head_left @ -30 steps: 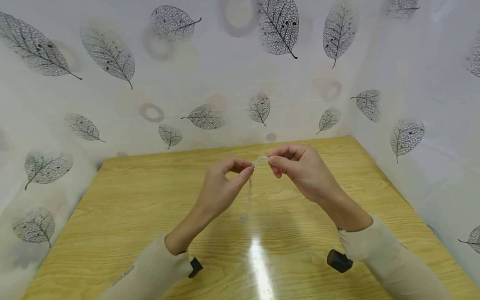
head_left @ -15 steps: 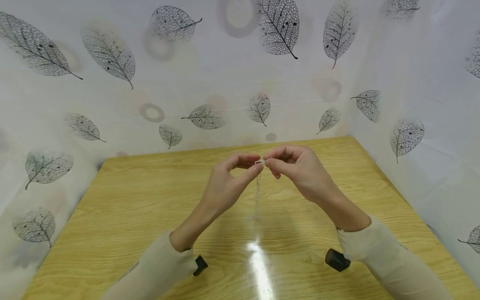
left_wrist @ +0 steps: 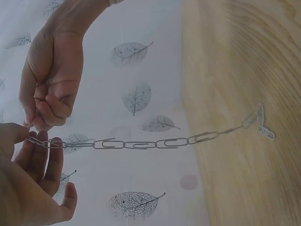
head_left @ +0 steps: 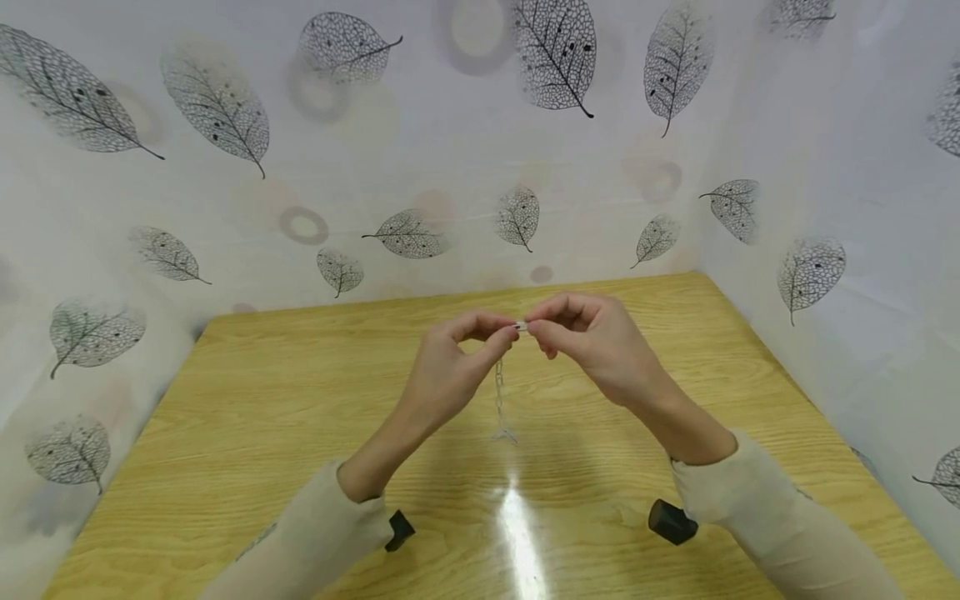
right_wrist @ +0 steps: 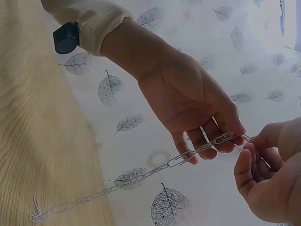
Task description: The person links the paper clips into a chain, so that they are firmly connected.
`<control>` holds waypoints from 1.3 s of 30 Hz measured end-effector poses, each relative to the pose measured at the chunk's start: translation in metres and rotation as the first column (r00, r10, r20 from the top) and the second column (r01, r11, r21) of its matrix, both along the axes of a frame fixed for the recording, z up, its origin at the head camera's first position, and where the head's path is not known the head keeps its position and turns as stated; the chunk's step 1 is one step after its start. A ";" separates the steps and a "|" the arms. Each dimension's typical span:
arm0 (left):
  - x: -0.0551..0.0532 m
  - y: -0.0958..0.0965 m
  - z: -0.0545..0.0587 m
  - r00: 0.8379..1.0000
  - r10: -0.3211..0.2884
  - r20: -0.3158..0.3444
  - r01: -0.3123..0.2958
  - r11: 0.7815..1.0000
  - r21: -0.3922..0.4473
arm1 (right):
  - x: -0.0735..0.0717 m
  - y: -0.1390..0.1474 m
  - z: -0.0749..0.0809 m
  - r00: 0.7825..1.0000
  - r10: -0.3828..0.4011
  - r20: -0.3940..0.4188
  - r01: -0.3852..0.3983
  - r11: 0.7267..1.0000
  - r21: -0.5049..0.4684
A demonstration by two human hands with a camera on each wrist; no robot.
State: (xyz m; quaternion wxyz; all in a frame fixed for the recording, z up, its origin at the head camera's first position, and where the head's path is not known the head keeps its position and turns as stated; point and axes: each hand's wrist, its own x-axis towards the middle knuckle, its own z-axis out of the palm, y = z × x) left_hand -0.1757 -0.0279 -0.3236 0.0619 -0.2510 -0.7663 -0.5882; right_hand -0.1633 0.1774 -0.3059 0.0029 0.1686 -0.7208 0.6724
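A chain of linked silver paper clips (left_wrist: 124,144) hangs from my left hand (head_left: 453,362), which pinches its upper end between thumb and index finger. In the right wrist view, the upper links run across the left hand's fingers (right_wrist: 199,141). My right hand (head_left: 603,346) pinches a paper clip (head_left: 522,327) at that same upper end, its fingertips close beside the left hand's. Most of this clip is hidden by fingertips. Toward its lower end the chain folds into a small bent cluster of clips (left_wrist: 261,123), overlapping the wooden table in this view.
Below both hands spreads the wood-grain table (head_left: 300,400), with a bright light reflection near its front. Pale leaf-print sheets (head_left: 442,167) stand around its back and sides. Black wrist devices (head_left: 672,522) show below the cream sleeves (head_left: 757,492).
My left hand has moved right, so the fingertips of both hands are much closer together over the clip. The hanging chain has swung a little, and my right hand has barely moved.
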 end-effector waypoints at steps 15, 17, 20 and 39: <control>0.000 0.002 0.011 1.000 0.007 0.000 -0.007 1.000 0.009 | -0.003 0.000 -0.008 0.999 0.006 0.046 -0.002 0.998 -0.068; -0.001 0.002 0.016 1.000 0.001 -0.006 -0.001 1.000 0.018 | -0.004 0.001 -0.012 0.996 0.018 0.090 -0.007 0.994 -0.112; -0.001 0.001 0.023 1.000 0.002 -0.011 -0.002 1.000 0.021 | -0.006 0.003 -0.021 0.986 0.041 0.161 -0.019 0.991 -0.134; -0.004 0.001 0.057 0.990 -0.007 -0.143 0.025 0.991 0.128 | -0.016 0.002 -0.104 0.949 0.170 0.267 -0.229 0.950 0.210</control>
